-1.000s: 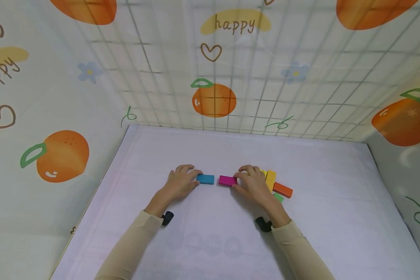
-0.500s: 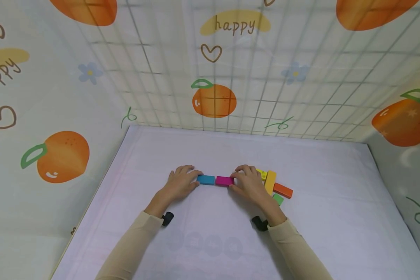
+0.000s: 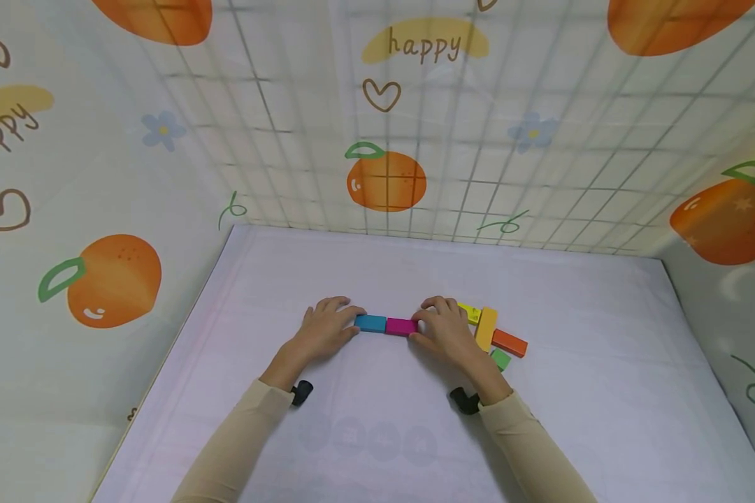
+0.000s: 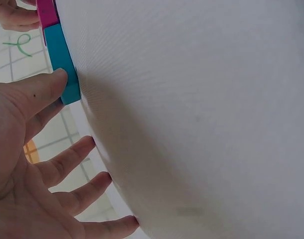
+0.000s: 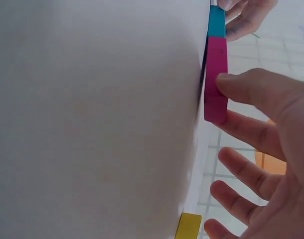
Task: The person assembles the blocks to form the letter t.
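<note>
A blue block (image 3: 370, 323) and a magenta block (image 3: 400, 327) lie end to end on the white table, their short ends meeting. My left hand (image 3: 324, 328) pinches the blue block's left end between thumb and index finger; in the left wrist view the thumb presses the blue block's (image 4: 62, 55) near side and the other fingers spread down to the tabletop. With thumb and index finger, my right hand (image 3: 447, 330) pinches the right end of the magenta block, its remaining fingers spread apart. In the right wrist view the magenta block (image 5: 216, 64) looks slightly tilted off the surface.
Right of my right hand lie a yellow block (image 3: 471, 313), an amber block (image 3: 486, 328), an orange block (image 3: 509, 343) and a green block (image 3: 500, 359), grouped loosely. A printed curtain (image 3: 314, 140) hangs along the table's (image 3: 572, 391) back edge.
My right hand has slid the magenta block left, closing the gap to the blue block. The left hand and blue block have stayed nearly still. More of the yellow and green blocks shows.
</note>
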{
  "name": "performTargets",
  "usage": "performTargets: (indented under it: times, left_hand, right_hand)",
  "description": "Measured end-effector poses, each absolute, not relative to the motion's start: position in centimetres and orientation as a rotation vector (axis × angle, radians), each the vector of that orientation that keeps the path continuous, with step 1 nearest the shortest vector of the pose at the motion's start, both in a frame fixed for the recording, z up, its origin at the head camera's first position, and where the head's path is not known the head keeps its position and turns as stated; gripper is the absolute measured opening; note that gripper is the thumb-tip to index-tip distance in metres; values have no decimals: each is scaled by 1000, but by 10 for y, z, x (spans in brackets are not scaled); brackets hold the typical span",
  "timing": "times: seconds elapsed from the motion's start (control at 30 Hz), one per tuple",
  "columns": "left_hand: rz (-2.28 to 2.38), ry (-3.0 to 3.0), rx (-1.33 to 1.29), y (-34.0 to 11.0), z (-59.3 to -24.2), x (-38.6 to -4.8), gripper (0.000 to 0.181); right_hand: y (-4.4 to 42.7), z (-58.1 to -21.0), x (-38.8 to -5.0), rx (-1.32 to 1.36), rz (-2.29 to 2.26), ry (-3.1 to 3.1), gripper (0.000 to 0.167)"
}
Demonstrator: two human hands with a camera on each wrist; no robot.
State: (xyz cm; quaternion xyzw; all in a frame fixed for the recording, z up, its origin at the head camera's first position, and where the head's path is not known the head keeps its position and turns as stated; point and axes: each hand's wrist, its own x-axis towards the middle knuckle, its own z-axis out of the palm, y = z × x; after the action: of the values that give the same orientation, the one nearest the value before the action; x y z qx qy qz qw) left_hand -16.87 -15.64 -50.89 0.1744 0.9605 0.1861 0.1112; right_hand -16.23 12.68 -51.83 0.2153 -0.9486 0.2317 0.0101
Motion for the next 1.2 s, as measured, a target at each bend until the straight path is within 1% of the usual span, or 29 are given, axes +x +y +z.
performTargets:
  times: [1.2]
  left_hand:
    - [544, 2830, 541, -157, -509, -169, 38]
  right_hand:
    - [123, -517, -164, 638, 701, -3045, 28]
